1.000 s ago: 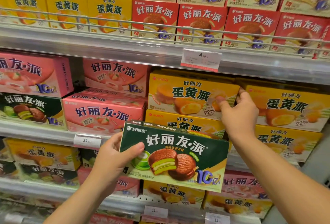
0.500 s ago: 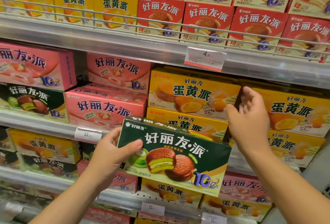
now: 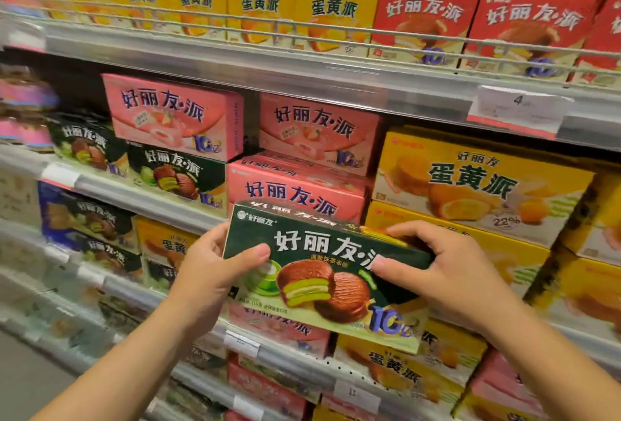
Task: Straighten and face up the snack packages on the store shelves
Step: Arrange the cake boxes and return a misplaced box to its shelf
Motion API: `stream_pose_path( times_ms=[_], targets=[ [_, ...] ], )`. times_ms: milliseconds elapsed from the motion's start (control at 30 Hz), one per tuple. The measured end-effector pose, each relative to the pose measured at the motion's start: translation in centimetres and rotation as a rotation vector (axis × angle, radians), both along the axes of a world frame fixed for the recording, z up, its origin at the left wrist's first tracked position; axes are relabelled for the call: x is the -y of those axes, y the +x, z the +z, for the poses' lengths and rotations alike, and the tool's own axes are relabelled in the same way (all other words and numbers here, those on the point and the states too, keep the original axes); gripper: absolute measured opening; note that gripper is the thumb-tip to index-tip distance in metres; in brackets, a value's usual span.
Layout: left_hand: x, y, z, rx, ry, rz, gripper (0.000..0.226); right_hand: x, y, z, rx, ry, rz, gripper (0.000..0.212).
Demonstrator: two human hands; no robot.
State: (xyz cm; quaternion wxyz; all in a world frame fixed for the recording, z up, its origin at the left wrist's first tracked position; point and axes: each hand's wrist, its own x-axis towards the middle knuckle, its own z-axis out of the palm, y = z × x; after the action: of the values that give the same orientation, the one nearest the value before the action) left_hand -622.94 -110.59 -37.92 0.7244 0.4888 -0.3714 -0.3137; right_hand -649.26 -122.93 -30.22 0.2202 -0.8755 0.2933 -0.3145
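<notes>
A dark green snack box with chocolate pies printed on its front is held out in front of the middle shelf, face toward me and slightly tilted. My left hand grips its left end, thumb on the front. Gripping the right end is my right hand, thumb on the front and fingers over the top edge. Behind it stand pink boxes and, to the right, yellow boxes. Two matching green boxes stand on the same shelf to the left.
The upper shelf holds yellow boxes and red boxes behind a wire rail. A price tag hangs on the shelf edge at right. Lower shelves carry more yellow, green and pink boxes. The left of the picture is blurred.
My right hand left the yellow boxes and took hold of the green box's right end. The view swung left, so the shelves now sit further right.
</notes>
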Motion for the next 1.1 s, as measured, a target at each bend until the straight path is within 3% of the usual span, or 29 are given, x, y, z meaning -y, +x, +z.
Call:
stream_pose_path(
  times_ms=[167,533,633,733,900,1100],
  targets=[
    [-3.9,8.4,-1.0,0.002,0.011,0.052,0.066,-1.5,9.3,-0.3,-0.055,0.075,0.064,0.051],
    [-7.5,32.8,-3.1,-0.053,0.040,-0.066,0.067,-6.7,32.0,0.5,-0.157,-0.055,-0.011,0.054],
    [-6.6,36.2,-2.0,-0.035,0.041,-0.120,0.063,-6.8,34.5,3.2,-0.030,-0.351,-0.189,0.040],
    [-5.7,37.7,-1.5,-0.018,0.052,-0.174,0.065,-6.1,36.1,5.3,-0.110,-0.652,-0.343,0.042],
    [-5.1,38.3,-1.7,-0.028,0.057,-0.272,0.073,-4.2,37.3,5.7,-0.175,-0.529,-0.547,0.072],
    [-4.5,39.4,-1.6,-0.040,0.061,-0.375,0.073,-2.3,37.7,5.2,-0.112,-0.362,-0.667,0.080]
  ],
)
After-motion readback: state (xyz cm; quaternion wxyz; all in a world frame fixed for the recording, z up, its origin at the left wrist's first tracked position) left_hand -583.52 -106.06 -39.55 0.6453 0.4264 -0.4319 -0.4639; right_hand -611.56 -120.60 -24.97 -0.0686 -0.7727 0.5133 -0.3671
